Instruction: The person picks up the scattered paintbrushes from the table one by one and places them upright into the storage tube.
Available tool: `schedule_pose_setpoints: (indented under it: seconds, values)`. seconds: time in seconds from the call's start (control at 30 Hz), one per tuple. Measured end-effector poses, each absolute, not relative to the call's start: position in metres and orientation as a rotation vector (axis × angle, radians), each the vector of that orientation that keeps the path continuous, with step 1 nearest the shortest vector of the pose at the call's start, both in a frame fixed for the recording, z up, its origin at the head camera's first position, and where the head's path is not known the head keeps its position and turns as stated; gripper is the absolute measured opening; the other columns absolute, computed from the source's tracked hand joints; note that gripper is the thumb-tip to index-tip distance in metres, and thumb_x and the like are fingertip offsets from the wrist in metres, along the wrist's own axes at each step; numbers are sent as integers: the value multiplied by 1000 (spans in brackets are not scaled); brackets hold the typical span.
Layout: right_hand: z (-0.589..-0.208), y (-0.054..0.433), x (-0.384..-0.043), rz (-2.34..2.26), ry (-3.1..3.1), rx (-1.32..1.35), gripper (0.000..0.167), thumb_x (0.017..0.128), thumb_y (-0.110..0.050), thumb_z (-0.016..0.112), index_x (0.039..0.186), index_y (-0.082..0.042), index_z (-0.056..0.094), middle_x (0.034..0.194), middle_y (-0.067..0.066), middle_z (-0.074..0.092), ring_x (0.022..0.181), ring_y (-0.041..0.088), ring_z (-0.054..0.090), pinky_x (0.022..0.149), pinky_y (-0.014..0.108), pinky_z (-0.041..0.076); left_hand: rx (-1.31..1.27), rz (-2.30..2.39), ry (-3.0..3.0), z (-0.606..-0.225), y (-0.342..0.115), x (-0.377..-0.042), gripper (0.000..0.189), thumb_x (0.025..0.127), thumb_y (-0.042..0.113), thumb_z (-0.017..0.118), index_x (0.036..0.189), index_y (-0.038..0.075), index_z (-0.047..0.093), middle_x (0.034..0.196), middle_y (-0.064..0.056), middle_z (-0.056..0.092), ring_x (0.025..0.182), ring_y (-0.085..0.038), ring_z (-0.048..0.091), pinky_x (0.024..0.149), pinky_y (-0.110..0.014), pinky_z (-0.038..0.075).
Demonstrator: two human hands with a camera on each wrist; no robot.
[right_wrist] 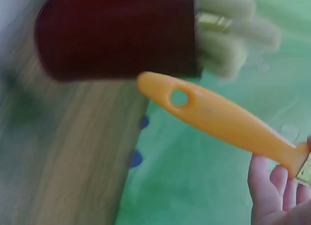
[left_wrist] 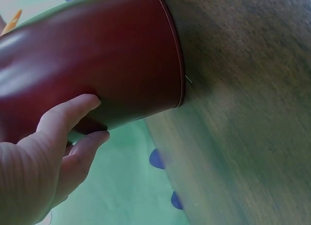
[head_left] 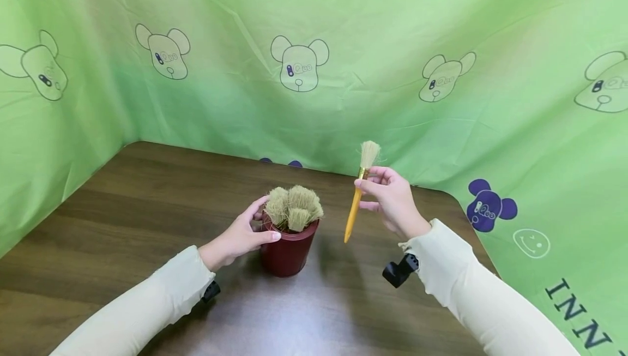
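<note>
A dark red cup-shaped holder [head_left: 288,255] stands upright on the table with several pale-bristled brushes [head_left: 300,203] in it, bristles up. My left hand [head_left: 240,236] grips its rim from the left, thumb on the near side; the left wrist view shows fingers [left_wrist: 73,111] against the holder's wall. To the right, my right hand [head_left: 392,198] pinches a paintbrush [head_left: 354,209] near its gold metal band. Its bristles point up and its orange handle hangs down, apart from the holder and above the table. In the right wrist view the handle [right_wrist: 218,120] shows a hole near its end.
The brown wooden table [head_left: 122,198] reaches back to a green cloth [head_left: 353,100] printed with bear heads, which hangs behind and on both sides. A black wrist camera [head_left: 399,270] sits below the right sleeve.
</note>
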State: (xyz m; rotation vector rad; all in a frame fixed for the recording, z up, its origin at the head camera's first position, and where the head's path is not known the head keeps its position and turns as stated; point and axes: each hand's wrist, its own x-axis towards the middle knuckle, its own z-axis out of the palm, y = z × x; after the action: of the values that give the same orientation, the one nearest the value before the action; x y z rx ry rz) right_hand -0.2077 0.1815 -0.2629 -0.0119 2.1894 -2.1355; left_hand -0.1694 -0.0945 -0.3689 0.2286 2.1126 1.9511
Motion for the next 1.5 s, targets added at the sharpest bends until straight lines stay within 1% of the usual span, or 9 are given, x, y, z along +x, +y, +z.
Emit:
schedule_pose_setpoints:
  seconds: [0.17,0.33,0.47,0.8,1.07,1.23,1.33,1.4,1.5]
  values:
    - [-248,166,-199,-2260,2147,22,27,87,5,61,107,-7,47,94,4,48,74,8,59,63,27,55,226,1954,2114,-368,-95,-170,86,84,7,71,152,12,19,126,-27,32,96,-26,57,72,-38,51]
    - [-240,153,-192,-2322,2143,-40,28,88,6,60,109,-7,46,95,6,45,76,8,61,66,28,55,226,1958,2117,-367,-95,-169,85,84,6,71,152,11,20,126,-27,33,93,-25,57,71,-37,51]
    - [-237,145,-188,-2373,2123,-81,28,87,8,59,107,-7,45,94,6,43,75,8,62,66,28,56,237,1962,2116,-367,-94,-168,85,83,6,71,152,11,20,127,-28,33,92,-24,57,72,-35,51]
    - [-244,124,-171,-2466,2073,-111,27,86,12,58,101,-5,43,89,4,41,75,11,59,67,34,56,237,1942,2132,-365,-94,-167,84,84,7,70,152,10,20,125,-27,34,89,-24,56,73,-35,51]
    - [-248,103,-165,-2497,2097,-139,31,83,13,61,99,-5,41,88,6,43,71,12,60,63,30,56,238,1946,2129,-365,-93,-166,83,84,7,69,152,9,20,123,-26,34,89,-23,56,71,-34,51]
    - [-256,93,-163,-2414,2263,-273,33,78,10,66,97,-3,43,82,6,48,69,11,55,60,29,55,246,1946,2129,-364,-94,-166,83,85,7,69,151,8,19,121,-25,36,95,-27,57,73,-37,52]
    - [-263,90,-163,-2351,2355,-365,32,78,8,67,100,0,45,81,7,51,68,12,54,58,30,55,249,1941,2131,-364,-94,-167,84,85,8,69,151,8,19,121,-25,37,97,-28,57,74,-38,52]
    - [-268,88,-163,-2306,2387,-400,34,78,7,67,106,3,47,82,9,53,67,13,56,58,30,55,244,1941,2130,-365,-94,-167,84,84,8,70,152,9,19,122,-25,37,96,-28,57,74,-37,52]
    - [-274,88,-163,-2196,2471,-466,41,79,5,68,116,6,50,89,15,57,74,15,59,64,28,54,244,1932,2131,-366,-94,-167,84,85,8,69,152,9,19,123,-26,37,96,-27,57,75,-36,52]
